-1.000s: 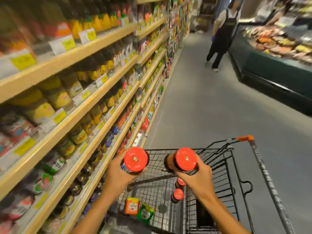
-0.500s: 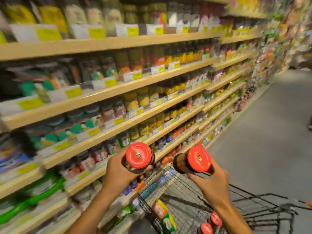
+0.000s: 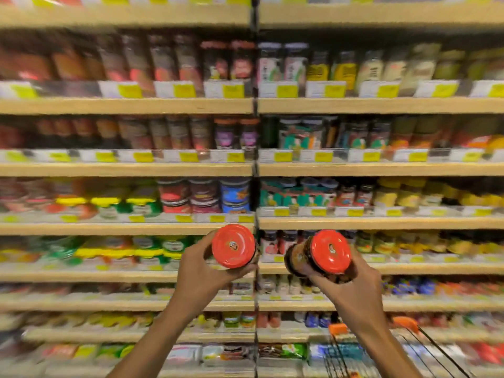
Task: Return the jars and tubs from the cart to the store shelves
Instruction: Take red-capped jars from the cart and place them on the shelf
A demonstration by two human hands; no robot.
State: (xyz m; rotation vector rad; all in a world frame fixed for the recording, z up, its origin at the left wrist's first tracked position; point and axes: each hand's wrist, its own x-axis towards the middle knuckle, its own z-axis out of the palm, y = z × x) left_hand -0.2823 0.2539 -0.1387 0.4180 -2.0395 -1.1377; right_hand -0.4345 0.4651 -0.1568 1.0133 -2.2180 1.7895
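Note:
I hold two dark jars with red lids up in front of the store shelves (image 3: 381,170). My left hand (image 3: 201,266) grips the left jar (image 3: 233,246) from below and the side, its lid facing me. My right hand (image 3: 351,285) grips the right jar (image 3: 328,253), which tilts a little to the left so that part of its brown glass body shows. The two jars are apart, on either side of the dark shelf upright (image 3: 255,159). Only a corner of the wire cart (image 3: 403,347) shows at the lower right.
Wooden shelves packed with jars, tubs and packets fill the whole view, each edge lined with yellow price tags (image 3: 286,91). The picture is blurred by motion. The cart's orange handle end (image 3: 405,321) sits low on the right, near my right forearm.
My view has swung left from the aisle to face the shelves squarely. The cart has dropped to the lower right corner. Both hands still hold their jars, now raised against the shelves.

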